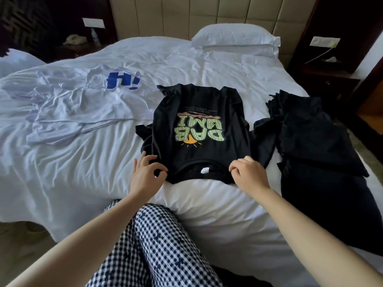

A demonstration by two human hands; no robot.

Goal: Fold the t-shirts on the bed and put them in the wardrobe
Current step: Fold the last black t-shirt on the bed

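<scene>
Black t-shirt (199,129) lies between white t-shirt (83,104) and dark garments (315,137).

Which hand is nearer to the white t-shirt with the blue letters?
Left. The left hand grips the black t-shirt at its near left corner, on the side of the white t-shirt. The right hand grips the near right corner, farther away.

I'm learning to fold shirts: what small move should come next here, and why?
Probably lift the collar edge of the black t-shirt with green lettering and fold it toward the far hem: the left hand and right hand pinch its near corners.
</scene>
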